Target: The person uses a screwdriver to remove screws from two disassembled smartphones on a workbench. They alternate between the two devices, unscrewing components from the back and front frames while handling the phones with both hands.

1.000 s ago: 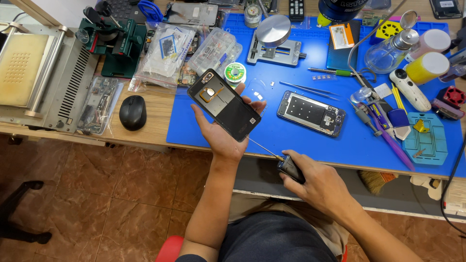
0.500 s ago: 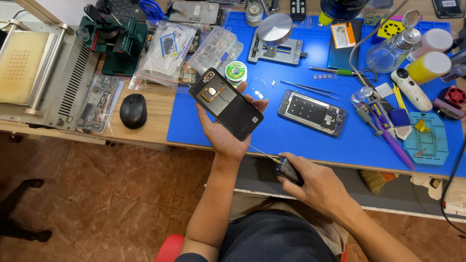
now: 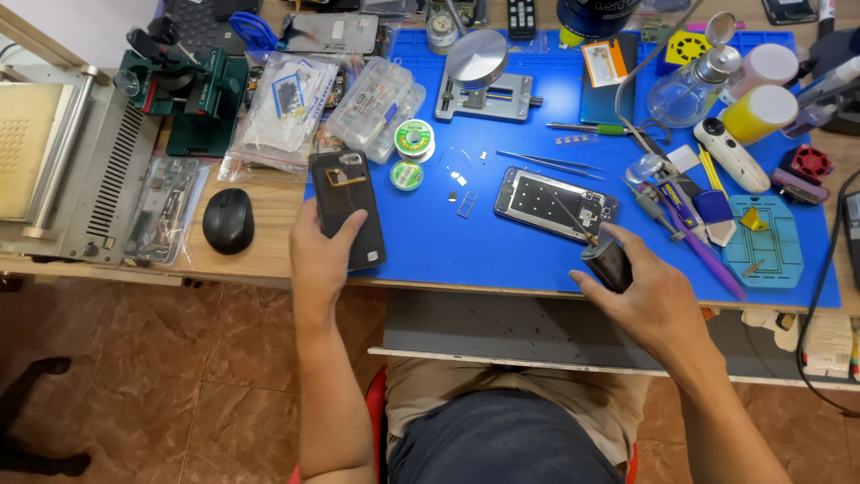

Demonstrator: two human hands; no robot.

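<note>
Head view. The left hand (image 3: 321, 254) is gripping a dark phone back panel (image 3: 346, 208), thumb lying across its lower face, fingers wrapped behind; the panel is lying flat at the left edge of the blue work mat (image 3: 502, 246). Just beyond the held panel, two small solder spools (image 3: 414, 140) are sitting on the mat, and a black mouse (image 3: 227, 220) is resting on the wooden table to the outer side of this hand. The right hand (image 3: 652, 300) is closing around the dark handle of a precision screwdriver (image 3: 602, 258), whose thin shaft is slanting up and away from the grip, its tip reaching the near right corner of an opened phone chassis (image 3: 555, 203). Beyond that chassis, tweezers (image 3: 546, 161) are lying on the mat.
</note>
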